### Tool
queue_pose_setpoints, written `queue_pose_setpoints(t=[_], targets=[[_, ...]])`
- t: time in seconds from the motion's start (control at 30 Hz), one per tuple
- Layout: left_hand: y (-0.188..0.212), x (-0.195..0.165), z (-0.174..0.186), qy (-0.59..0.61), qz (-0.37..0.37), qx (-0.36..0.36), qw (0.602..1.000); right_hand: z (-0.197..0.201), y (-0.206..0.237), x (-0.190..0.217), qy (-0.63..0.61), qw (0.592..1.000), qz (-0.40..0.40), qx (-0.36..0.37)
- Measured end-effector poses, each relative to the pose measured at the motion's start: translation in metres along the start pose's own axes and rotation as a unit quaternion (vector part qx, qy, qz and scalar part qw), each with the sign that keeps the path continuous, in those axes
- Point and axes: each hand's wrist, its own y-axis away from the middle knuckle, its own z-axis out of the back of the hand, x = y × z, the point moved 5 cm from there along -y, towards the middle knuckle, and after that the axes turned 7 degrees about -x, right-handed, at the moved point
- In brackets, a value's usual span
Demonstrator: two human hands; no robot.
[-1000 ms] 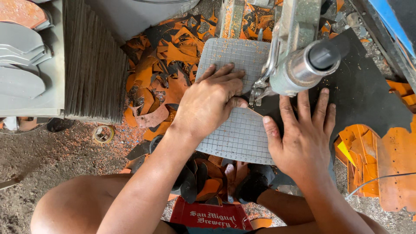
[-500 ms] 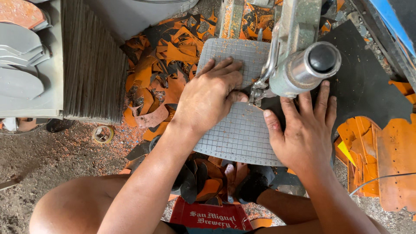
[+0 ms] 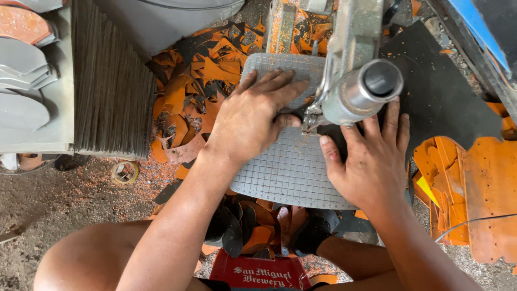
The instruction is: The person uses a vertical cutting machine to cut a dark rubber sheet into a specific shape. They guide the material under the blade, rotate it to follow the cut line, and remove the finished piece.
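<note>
1. The left hand [image 3: 250, 121] lies flat, fingers spread, on a grey sheet [image 3: 285, 167] embossed with a fine square grid. The sheet rests on the small tabletop of a cutting machine [image 3: 358, 81] whose metal arm ends in a round cylinder head.

2. The right hand [image 3: 371, 161] also lies palm-down, partly on the grey sheet's right edge and partly on a dark, almost black sheet [image 3: 441, 97] that spreads out to the right under the machine.

3. Neither grip is clenched — both hands are open and pressing down, holding the material by flat pressure rather than by pinching it.

4. The grey sheet looks thin and rubbery. It probably flexes easily, weighs little, and its grid texture should keep it from sliding under the palms.

5. Being floppy, it is best held as here — flat palms either side of the cutting point, close enough to keep it from lifting, with fingertips clear of the tool. The left thumb sits just beside the tool tip.

6. Orange and black offcuts [image 3: 199, 91] litter the floor beyond the sheet and between the person's legs.

7. On the left stands a dense stack of thin dark sheets [image 3: 110, 86] on edge, with grey cut shapes [image 3: 24, 81] piled beside it. Orange panels [image 3: 484, 199] lie at the right.
</note>
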Motion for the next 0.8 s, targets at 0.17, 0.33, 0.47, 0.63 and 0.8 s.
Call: queue_pose_setpoints(t=[0.17, 0.33, 0.47, 0.63, 0.8], targets=[[-0.024, -0.002, -0.007, -0.033, -0.018, 0.116, 0.993, -0.008, -0.021, -0.015, -0.023, 0.999, 0.031, 0.02], [-0.033, -0.003, -0.013, -0.128, -0.013, 0.236, 0.963, -0.002, -0.029, -0.021, -0.065, 0.992, 0.105, -0.012], [-0.023, -0.013, -0.005, -0.213, -0.021, 0.203, 0.956, 0.011, -0.012, -0.012, -0.005, 0.995, 0.1, -0.003], [0.018, -0.03, 0.018, -0.254, -0.071, 0.089, 0.961, 0.038, 0.027, 0.001, -0.02, 0.997, 0.076, -0.006], [0.068, -0.048, 0.02, -0.288, -0.027, 0.066, 0.955, 0.059, 0.05, 0.008, -0.014, 0.999, 0.003, 0.035]])
